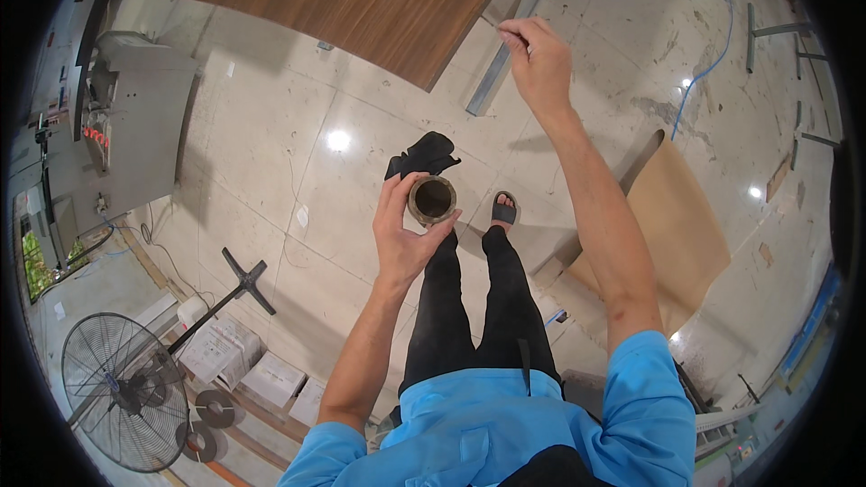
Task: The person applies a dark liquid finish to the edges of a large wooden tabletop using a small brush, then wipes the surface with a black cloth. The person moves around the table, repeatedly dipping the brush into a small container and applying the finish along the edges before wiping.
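Note:
My left hand (pixel 406 239) is wrapped round an open-topped round container (pixel 417 207), with the thumb at its near side. Its rim looks stained and brownish, and the inside is dark. Just beyond the container shows a crumpled black cloth (pixel 424 155). My right hand (pixel 541 63) is raised at the far right, fingers pinched together near the edge of a brown wood-grain panel (pixel 361 4). A thin sliver shows at the fingertips, too small to name. Below that hand, a grey metal bar (pixel 492 77) runs out from beside the panel.
A large black fan (pixel 126 392) stands at the lower left, near white boxes (pixel 271 379). To the right lies a brown sheet (pixel 672 225). A blue hose or cable (pixel 704 72) crosses the tiled floor (pixel 343 189). A grey cabinet (pixel 144 117) stands on the left.

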Demonstrator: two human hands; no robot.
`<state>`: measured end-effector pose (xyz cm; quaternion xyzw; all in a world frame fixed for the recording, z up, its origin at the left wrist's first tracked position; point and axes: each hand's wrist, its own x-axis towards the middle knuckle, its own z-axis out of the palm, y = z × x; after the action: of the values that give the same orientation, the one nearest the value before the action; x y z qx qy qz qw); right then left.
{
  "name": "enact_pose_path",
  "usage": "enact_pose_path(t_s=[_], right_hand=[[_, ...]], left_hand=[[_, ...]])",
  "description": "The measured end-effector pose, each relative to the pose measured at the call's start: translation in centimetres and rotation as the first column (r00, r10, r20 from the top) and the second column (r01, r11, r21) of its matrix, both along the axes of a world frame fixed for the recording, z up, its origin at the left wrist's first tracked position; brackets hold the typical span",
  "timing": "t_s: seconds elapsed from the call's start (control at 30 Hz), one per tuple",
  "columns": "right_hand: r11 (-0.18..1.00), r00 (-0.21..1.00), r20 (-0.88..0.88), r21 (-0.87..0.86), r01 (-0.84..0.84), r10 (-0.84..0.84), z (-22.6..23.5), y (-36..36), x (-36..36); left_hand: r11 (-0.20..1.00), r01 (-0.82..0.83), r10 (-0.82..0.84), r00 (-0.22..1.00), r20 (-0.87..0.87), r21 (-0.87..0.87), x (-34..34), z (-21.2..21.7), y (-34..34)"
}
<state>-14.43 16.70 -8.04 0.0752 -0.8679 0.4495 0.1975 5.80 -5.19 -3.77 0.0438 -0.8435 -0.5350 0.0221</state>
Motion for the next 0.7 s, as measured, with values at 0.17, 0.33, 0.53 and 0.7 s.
enact_pose_path(t_s=[0.17, 0.33, 0.53, 0.7], right_hand=[[0.993, 0.997, -0.040, 0.098, -0.067, 0.071, -0.1, -0.2, 1.3], [0.987, 0.997, -0.065, 0.156, -0.027, 0.037, 0.3, -0.6, 2.3], [0.989, 0.993, -0.067, 0.115, -0.093, 0.101, 0.9, -0.9, 3.1], [0.976, 0.986, -0.044, 0.157, -0.153, 0.162, 1.1, -1.2, 3.6]], left_hand=[[0.999, 0.011, -0.013, 0.999, -0.043, -0.038, 0.0, -0.1, -0.2], [0.996, 0.033, -0.037, 0.998, -0.045, -0.078, -0.1, -0.2, -0.4], [0.996, 0.021, -0.026, 0.998, -0.052, -0.086, 0.0, -0.2, -0.4], [0.994, 0.027, -0.033, 0.998, -0.046, -0.106, -0.1, -0.3, -0.5]])
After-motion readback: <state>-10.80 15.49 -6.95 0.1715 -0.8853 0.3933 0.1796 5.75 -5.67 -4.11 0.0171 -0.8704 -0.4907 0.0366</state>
